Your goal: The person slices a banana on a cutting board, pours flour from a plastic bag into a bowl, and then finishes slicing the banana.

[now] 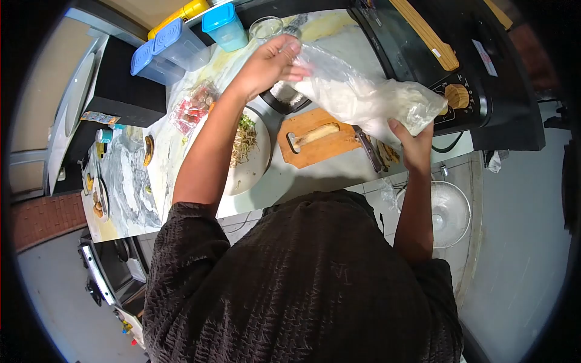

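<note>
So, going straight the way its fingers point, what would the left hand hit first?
Most likely the plastic bag: the left hand has its fingers right at the bag's end, though one view leaves depth unclear.

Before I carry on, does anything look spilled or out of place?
No clear spill or damage shows. Slightly off: the knife by the cutting board lies with its handle near the front edge of the counter, perhaps easily bumped.

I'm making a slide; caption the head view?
Right hand grips a translucent bag, left hand at its other end, above a counter.
</note>
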The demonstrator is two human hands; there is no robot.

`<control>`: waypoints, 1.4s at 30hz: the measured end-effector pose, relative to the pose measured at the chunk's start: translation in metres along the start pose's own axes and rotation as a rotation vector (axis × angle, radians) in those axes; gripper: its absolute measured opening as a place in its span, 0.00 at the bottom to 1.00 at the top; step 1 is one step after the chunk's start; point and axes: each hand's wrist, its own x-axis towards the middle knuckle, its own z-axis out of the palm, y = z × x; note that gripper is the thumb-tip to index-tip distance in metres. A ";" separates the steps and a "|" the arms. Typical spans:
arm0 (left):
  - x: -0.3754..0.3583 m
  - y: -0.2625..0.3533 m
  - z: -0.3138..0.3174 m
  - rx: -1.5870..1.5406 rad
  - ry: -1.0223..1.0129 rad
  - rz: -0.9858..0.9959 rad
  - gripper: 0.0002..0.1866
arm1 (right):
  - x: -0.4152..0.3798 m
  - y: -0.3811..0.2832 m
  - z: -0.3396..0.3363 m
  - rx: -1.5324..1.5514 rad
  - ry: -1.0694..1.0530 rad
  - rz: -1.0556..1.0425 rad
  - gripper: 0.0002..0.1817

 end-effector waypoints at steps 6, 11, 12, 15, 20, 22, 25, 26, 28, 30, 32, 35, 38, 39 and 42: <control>-0.001 0.001 0.004 0.062 -0.048 -0.029 0.16 | -0.003 0.004 0.000 0.034 0.052 0.048 0.34; 0.001 -0.001 0.002 0.038 -0.035 0.016 0.16 | -0.005 -0.001 0.001 0.036 0.038 0.025 0.34; 0.004 -0.001 0.000 0.042 -0.038 0.015 0.16 | -0.006 -0.001 0.000 0.057 0.055 0.047 0.34; 0.007 -0.005 0.002 0.149 -0.073 0.034 0.15 | -0.007 -0.005 0.001 -0.059 0.042 -0.013 0.35; 0.015 -0.001 0.006 0.076 -0.056 0.032 0.16 | -0.010 -0.005 0.000 0.006 0.064 0.002 0.36; 0.019 0.001 0.005 0.066 -0.044 0.049 0.16 | -0.007 -0.004 0.000 -0.009 0.061 -0.017 0.36; 0.020 -0.003 0.007 0.117 -0.078 0.026 0.15 | -0.009 -0.003 -0.004 -0.013 0.057 0.013 0.36; 0.021 -0.003 0.007 0.074 -0.062 0.035 0.15 | -0.009 -0.003 -0.004 -0.006 0.051 -0.007 0.35; 0.024 0.001 0.007 0.039 -0.052 0.047 0.14 | -0.007 -0.004 -0.002 0.006 0.053 -0.031 0.35; 0.025 0.002 0.010 0.107 -0.052 0.013 0.12 | -0.009 -0.007 0.000 -0.056 0.063 -0.037 0.35; 0.024 0.002 0.012 0.059 -0.035 0.017 0.12 | -0.008 -0.005 -0.002 -0.028 0.062 -0.027 0.35; 0.022 0.007 0.014 0.083 -0.047 0.006 0.12 | -0.008 -0.007 0.000 -0.044 0.067 -0.029 0.35; 0.026 0.003 0.005 0.037 -0.054 0.015 0.14 | -0.007 -0.006 -0.003 -0.021 0.067 -0.022 0.35; 0.025 0.003 0.006 0.054 -0.064 0.011 0.14 | -0.008 -0.005 -0.003 0.048 0.083 0.000 0.36; 0.023 0.004 0.005 0.044 -0.063 0.018 0.14 | -0.010 -0.007 0.000 -0.037 0.070 -0.018 0.36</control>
